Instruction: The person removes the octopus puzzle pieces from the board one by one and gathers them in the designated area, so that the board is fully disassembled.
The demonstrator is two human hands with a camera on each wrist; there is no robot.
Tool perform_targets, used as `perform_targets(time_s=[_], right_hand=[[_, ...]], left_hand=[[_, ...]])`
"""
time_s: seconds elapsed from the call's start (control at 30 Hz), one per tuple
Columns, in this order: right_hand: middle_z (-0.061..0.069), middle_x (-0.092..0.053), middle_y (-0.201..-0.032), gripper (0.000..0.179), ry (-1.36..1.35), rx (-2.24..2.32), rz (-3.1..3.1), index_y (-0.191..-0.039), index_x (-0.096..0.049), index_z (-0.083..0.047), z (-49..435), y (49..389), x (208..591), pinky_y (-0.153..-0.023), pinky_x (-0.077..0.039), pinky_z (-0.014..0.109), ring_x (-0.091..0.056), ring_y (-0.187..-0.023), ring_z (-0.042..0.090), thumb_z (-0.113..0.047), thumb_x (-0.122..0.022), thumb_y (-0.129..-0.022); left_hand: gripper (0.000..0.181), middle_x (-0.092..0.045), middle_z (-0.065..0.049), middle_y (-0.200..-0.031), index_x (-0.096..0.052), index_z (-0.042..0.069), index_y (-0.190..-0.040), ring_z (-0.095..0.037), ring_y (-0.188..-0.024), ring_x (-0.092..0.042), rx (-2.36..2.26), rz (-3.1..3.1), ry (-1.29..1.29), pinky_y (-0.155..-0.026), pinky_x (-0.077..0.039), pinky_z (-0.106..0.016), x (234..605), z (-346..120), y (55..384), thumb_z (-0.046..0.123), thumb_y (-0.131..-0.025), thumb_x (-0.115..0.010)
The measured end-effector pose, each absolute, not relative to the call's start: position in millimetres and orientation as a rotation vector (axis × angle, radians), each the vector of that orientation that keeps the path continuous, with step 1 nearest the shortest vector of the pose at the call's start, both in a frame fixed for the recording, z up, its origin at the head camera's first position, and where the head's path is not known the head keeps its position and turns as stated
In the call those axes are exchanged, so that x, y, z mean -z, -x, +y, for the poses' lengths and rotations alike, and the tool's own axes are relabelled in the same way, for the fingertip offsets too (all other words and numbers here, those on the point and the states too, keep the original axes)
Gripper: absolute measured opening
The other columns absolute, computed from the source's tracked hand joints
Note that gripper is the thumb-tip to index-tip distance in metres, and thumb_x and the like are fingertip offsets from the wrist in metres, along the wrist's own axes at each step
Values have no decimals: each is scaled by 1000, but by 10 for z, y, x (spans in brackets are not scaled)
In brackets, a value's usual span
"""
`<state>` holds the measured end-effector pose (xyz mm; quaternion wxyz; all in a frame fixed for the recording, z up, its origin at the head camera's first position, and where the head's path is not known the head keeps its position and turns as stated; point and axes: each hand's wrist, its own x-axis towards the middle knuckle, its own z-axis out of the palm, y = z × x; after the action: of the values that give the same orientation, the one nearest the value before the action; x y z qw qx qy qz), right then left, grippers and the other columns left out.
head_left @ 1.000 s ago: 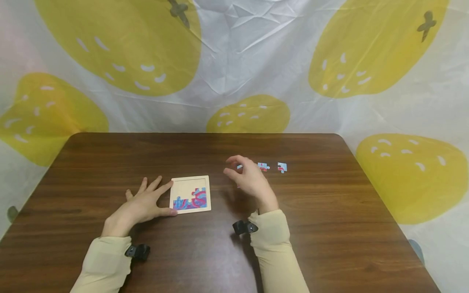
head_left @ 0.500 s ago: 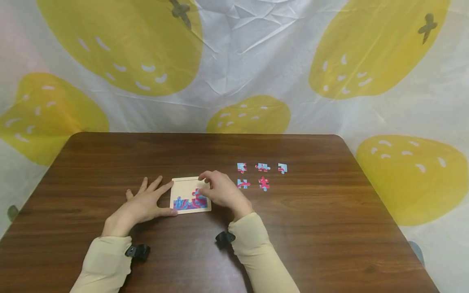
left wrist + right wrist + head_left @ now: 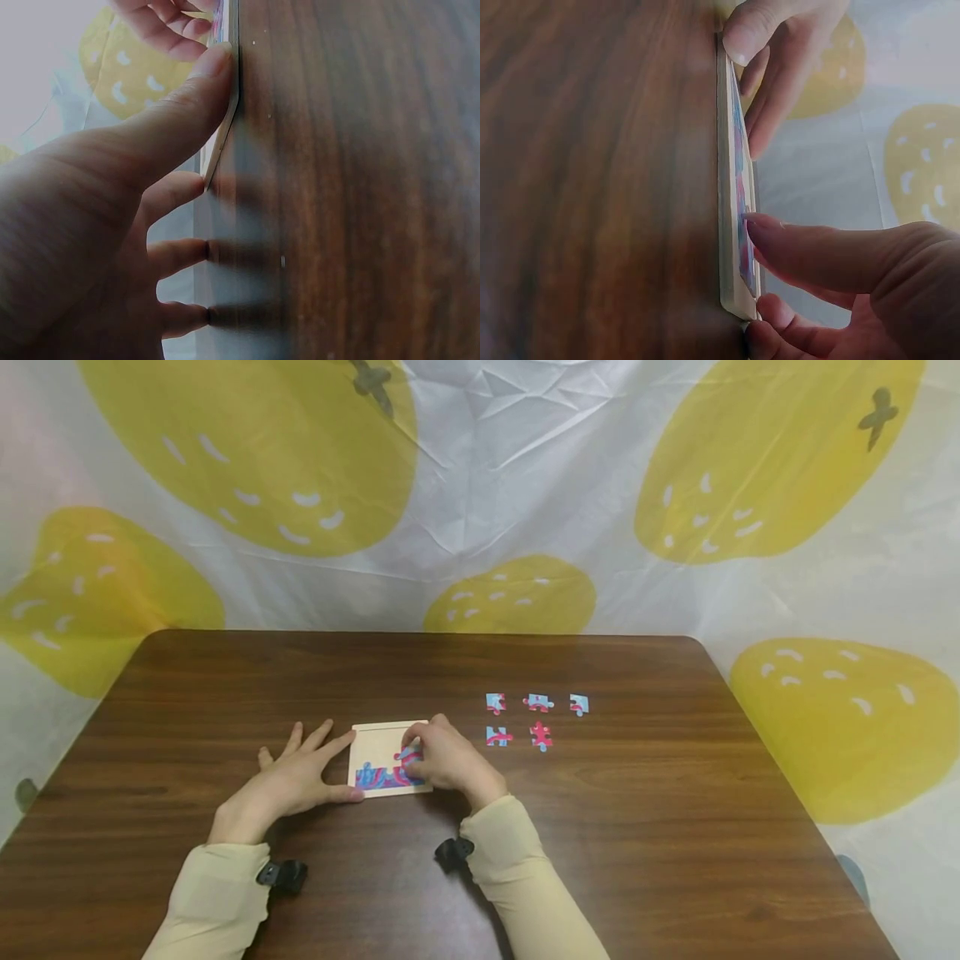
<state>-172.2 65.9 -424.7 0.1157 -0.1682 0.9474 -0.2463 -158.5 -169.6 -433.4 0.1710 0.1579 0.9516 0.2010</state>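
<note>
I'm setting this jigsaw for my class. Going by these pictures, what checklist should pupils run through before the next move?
1. Jigsaw tray steadied: ok; the left hand touches its two left corners.
2. Jigsaw piece at the right hand lying flat: cannot tell; the hand partly covers it.
3. Five loose jigsaw pieces printed side up: ok.
4. Loose pieces spaced apart: ok; three behind, two in front.
5. All spaces filled: not ok; pale bare base shows in the tray.
</note>
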Motion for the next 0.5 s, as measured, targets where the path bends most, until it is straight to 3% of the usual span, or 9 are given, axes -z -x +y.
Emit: perform_targets(time_s=[0.2, 0.5], right_hand=[[6, -47, -105, 34, 423, 775, 2740, -110, -60, -19, 659, 1716, 4244, -81, -46, 31, -50, -91, 18, -16, -79, -82], [3, -58, -97, 31, 514, 827, 2747, -108, -59, -18, 705, 1754, 4275, -80, -45, 32, -54, -89, 18, -8, -76, -83]], left_hand=[[101, -12, -26, -159, -30, 15, -155, -58, -139, 3, -577, 2701, -453, -93, 2, -84, 4332, -1700, 1591, 68, -77, -67], [101, -11, -25, -159, -29, 16, -155, -57, -140, 3, -573, 2698, -446, -93, 3, -83, 4328, -1698, 1590, 69, -77, -67]])
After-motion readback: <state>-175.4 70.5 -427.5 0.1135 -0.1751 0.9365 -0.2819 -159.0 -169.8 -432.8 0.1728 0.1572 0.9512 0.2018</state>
